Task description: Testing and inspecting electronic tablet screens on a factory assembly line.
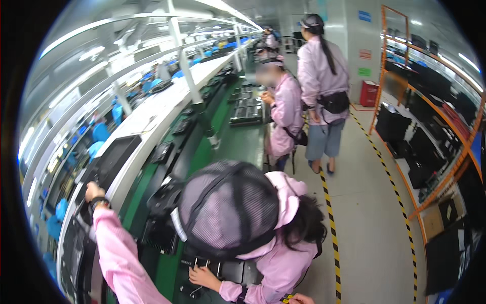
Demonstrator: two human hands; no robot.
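Observation:
My left arm in a pink sleeve reaches over the bench, with a dark band around the wrist. My left hand (94, 192) is closed at the near end of a shallow black tray (119, 154) on the white shelf (157, 109). Something small and dark shows at its fingertips, too unclear to name. At the lower edge, my right hand (302, 299) is only partly in view, with its fingers around a small yellow and black object (286, 298).
A co-worker in a dark mesh cap (228, 207) bends over the green conveyor line (223, 139) right before me, one hand (205, 277) on a black part. Farther on, other people sit and stand. An orange rack (420, 207) stands right of the striped floor lines.

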